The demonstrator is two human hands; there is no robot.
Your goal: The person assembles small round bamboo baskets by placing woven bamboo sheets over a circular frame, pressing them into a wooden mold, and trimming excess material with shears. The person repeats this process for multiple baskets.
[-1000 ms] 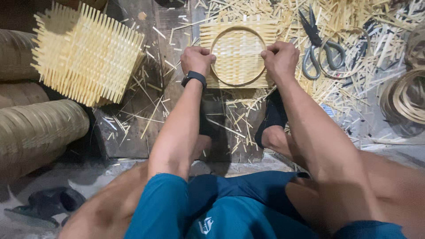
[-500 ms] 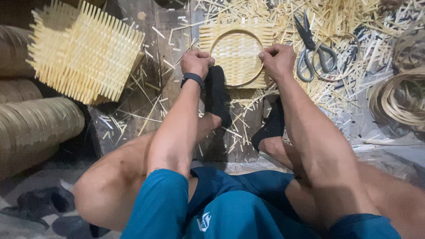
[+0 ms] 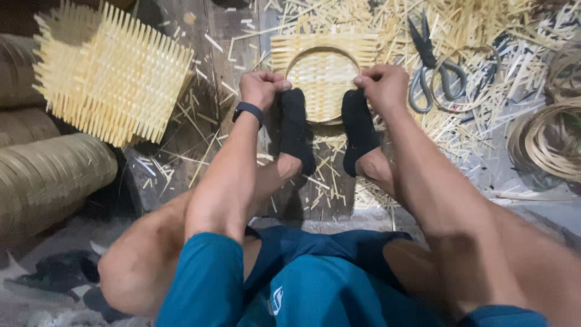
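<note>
- The person sits on the floor and looks down at a small woven mat (image 3: 324,72) made of thin yellow strips.
- A round hoop (image 3: 322,53) lies on top of the mat.
- The mat rests on a dark wooden board (image 3: 224,36) in front of the person, at the top middle of the view.
- The left hand (image 3: 261,88) is at the left edge of the hoop. Its grip is closed tight, and the fingers pinch the rim there.
- The right hand (image 3: 382,86) is at the right edge of the hoop. Its grip is closed too, and its fingertips pinch that side of the rim.
- A black band (image 3: 248,111) sits on the left wrist.
- Two feet in black socks press on the near edge of the mat. The left sock (image 3: 295,128) is just beside the left hand, and the right sock (image 3: 358,128) is just under the right hand.
- A pair of scissors (image 3: 431,65) lies to the right of the mat, on a heap of cut strips (image 3: 484,42).
- A bigger woven piece (image 3: 109,72) with spiky edges sits far to the left.
- Rolls of woven matting (image 3: 51,175) lie at the left edge.
- Coils of thin cane (image 3: 548,142) lie at the right edge.
- The person wears blue shorts (image 3: 302,278).
</note>
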